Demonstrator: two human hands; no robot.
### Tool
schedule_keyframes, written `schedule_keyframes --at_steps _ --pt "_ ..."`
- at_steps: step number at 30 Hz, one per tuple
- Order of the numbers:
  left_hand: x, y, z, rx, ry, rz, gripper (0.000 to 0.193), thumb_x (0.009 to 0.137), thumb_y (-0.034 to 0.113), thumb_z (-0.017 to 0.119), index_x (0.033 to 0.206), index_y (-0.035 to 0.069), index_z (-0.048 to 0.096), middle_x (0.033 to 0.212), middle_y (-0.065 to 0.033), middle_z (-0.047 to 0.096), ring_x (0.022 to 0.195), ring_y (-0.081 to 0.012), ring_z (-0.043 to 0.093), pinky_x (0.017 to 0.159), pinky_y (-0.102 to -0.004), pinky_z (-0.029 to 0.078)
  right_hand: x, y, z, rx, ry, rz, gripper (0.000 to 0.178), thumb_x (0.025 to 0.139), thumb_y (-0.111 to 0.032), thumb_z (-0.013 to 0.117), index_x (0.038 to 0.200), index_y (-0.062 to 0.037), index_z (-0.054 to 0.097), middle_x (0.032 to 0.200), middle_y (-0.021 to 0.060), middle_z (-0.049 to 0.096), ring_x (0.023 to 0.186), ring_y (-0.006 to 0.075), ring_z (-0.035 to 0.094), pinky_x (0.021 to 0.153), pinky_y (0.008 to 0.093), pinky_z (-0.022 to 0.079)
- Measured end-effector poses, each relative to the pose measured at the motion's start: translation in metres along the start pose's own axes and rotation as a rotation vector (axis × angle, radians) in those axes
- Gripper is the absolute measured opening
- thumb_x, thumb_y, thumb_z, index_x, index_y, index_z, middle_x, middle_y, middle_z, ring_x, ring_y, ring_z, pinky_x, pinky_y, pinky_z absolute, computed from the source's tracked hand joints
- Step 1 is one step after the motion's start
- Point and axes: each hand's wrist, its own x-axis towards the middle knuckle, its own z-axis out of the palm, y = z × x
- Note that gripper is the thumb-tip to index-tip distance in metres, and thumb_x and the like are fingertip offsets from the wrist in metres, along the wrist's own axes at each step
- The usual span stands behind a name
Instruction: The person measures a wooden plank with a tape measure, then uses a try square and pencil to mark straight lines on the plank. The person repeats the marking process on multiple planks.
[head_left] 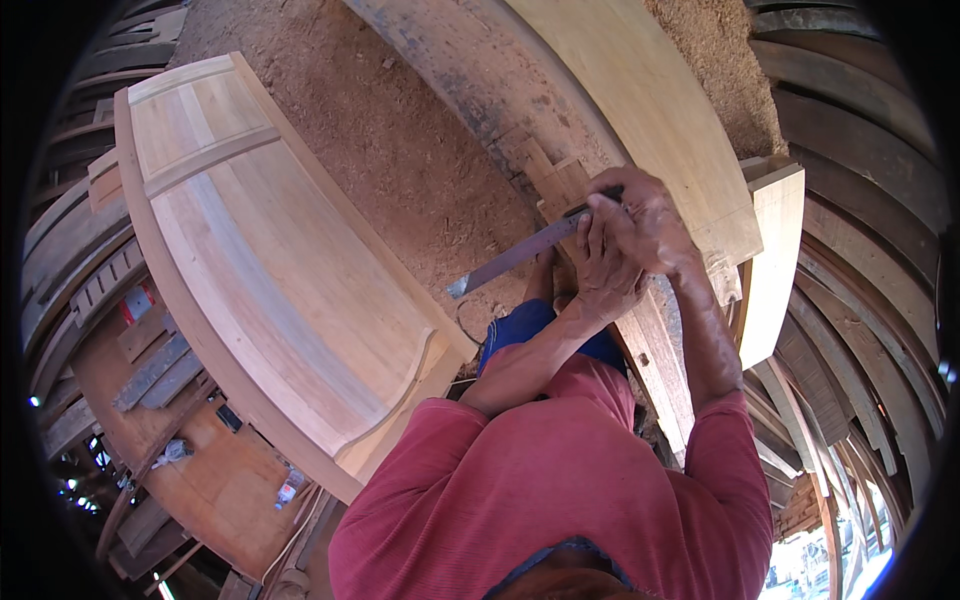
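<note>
My right hand point(655, 215) is closed round the dark end of a long, flat metal blade point(515, 257). The blade slants down to the left and ends in a bright, worn tip; its exact kind is unclear. Just below, my left hand point(606, 278) has its bent fingers against the blade near the right hand, partly overlapped by it. Under and beyond the hands lies a small stack of wood pieces point(560, 182) on a worn wooden bench point(500, 85). A narrow timber point(655, 355) with a mortise cut in it runs beneath my right forearm.
A pale panelled wooden door point(290, 270) lies at the left. A wide pale board point(640, 110) rests on the bench's right side, beside another pale plank point(775, 265). Sawdust covers the ground point(330, 130). Planks point(860, 130) are stacked at the right; a plastic bottle point(290, 487) lies lower left.
</note>
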Motion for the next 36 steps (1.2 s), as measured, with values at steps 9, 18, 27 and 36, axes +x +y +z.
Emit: schedule_keyframes --at_steps 9,18,27,36 --pt "0.009 0.004 -0.020 -0.098 0.098 0.023 0.059 0.092 0.039 0.076 0.140 0.008 0.061 0.161 -0.0359 0.035 0.147 -0.0558 0.030 0.124 -0.0705 0.017 -0.005 0.057 -0.022 -0.445 0.149 -0.012 0.018 0.103 -0.016 0.062 0.108 -0.0028 0.072 0.111 0.0206 0.072 0.105 0.0395 0.067 0.092 0.0493 0.052" --pt "0.002 -0.001 -0.062 -0.417 0.187 0.183 0.056 0.097 0.033 0.071 0.138 -0.002 0.053 0.149 -0.0325 0.045 0.138 -0.0508 0.040 0.121 -0.0636 0.027 -0.056 0.101 0.007 0.256 0.156 0.407 0.034 0.110 -0.030 0.056 0.106 0.0006 0.071 0.089 0.0116 0.070 0.080 0.0195 0.064 0.077 0.0373 0.051" --pt "0.032 0.057 -0.097 -1.262 0.138 -0.163 0.065 0.114 0.042 0.047 0.157 -0.004 0.032 0.141 -0.0265 0.050 0.125 -0.0318 0.054 0.110 -0.0438 0.043 -0.109 -0.015 -0.003 0.303 0.511 0.129 0.035 0.113 -0.021 0.054 0.136 0.0026 0.065 0.115 0.0145 0.071 0.108 0.0225 0.068 0.095 0.0365 0.054" --pt "-0.068 -0.019 -0.058 -1.473 0.148 -0.920 0.024 0.116 0.024 0.051 0.130 0.005 0.051 0.094 -0.0024 0.064 0.072 -0.0092 0.057 0.068 -0.0265 0.052 -0.095 -0.010 -0.002 -0.040 0.137 0.132 0.028 0.098 -0.002 0.065 0.125 -0.0020 0.071 0.102 0.0205 0.073 0.106 0.0408 0.071 0.092 0.0467 0.056"
